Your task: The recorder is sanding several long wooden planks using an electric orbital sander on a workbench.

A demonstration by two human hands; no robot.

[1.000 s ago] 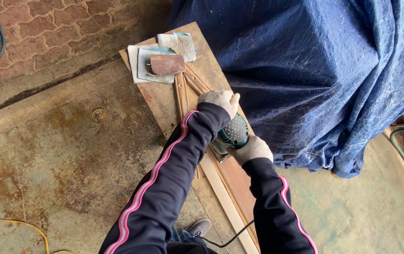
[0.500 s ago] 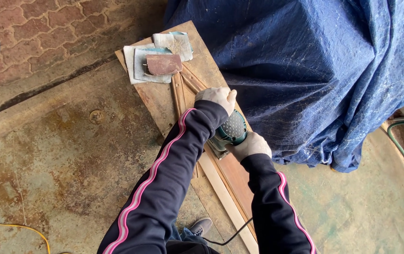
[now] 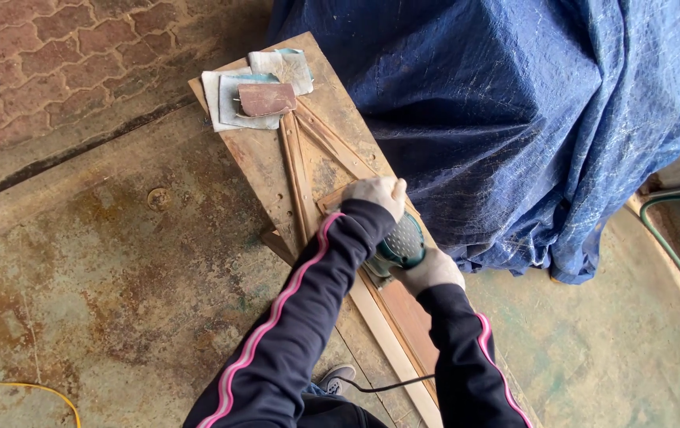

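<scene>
We see soft, even daylight with no hard shadows; only a faint shade lies beneath the blue tarpaulin [image 3: 530, 119]. No glare shows on the rusty floor [image 3: 102, 269]. The picture is sharp across the middle, with slight wide-angle bending toward the corners and no motion blur.

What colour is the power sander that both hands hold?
The sander is teal green, best seen in the head view.

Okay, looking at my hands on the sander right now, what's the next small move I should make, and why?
Probably ease the green sander further along the wooden strip toward the sandpaper sheets. Your left hand and right hand both grip it, and the strip stretches ahead unobstructed on the bench.
</scene>
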